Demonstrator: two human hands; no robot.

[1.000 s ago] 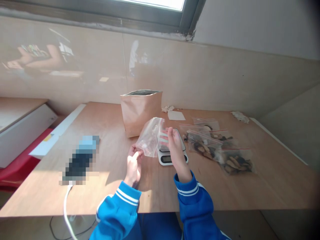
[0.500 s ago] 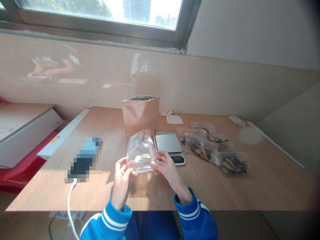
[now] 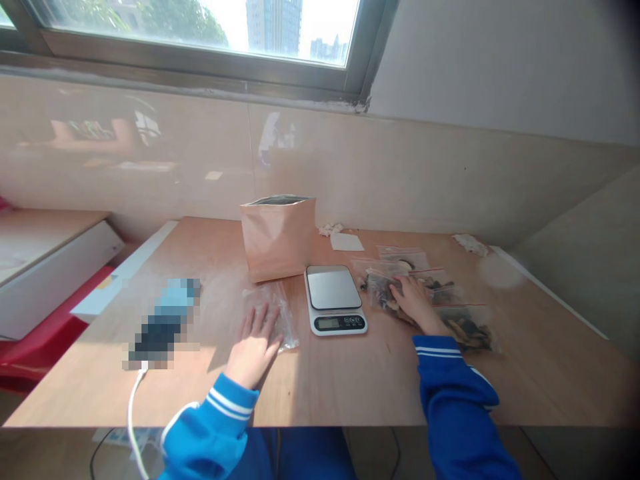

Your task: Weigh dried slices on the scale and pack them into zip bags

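Note:
Fingers spread, my left hand (image 3: 255, 347) lies flat over a clear plastic zip bag (image 3: 286, 320) on the table. Nothing shows inside that bag. Over on the right, my right hand (image 3: 414, 303) reaches onto a clear zip bag of dried brown slices (image 3: 383, 290), its fingers apart on the plastic. Another bag of dried slices (image 3: 470, 330) lies just right of that wrist, with more such bags behind. Between my hands sits a white kitchen scale (image 3: 334, 293) with a bare metal plate.
An open brown paper pouch (image 3: 280, 237) stands behind the flat bag. To the left lies a blurred-out device (image 3: 163, 323) with a white cable (image 3: 133, 407). White paper (image 3: 347, 241) and crumpled tissue (image 3: 470, 245) lie near the wall.
The clear bag, held up in both hands before, is now down on the table under my left hand. My right hand has let go of it and moved right to the filled bags.

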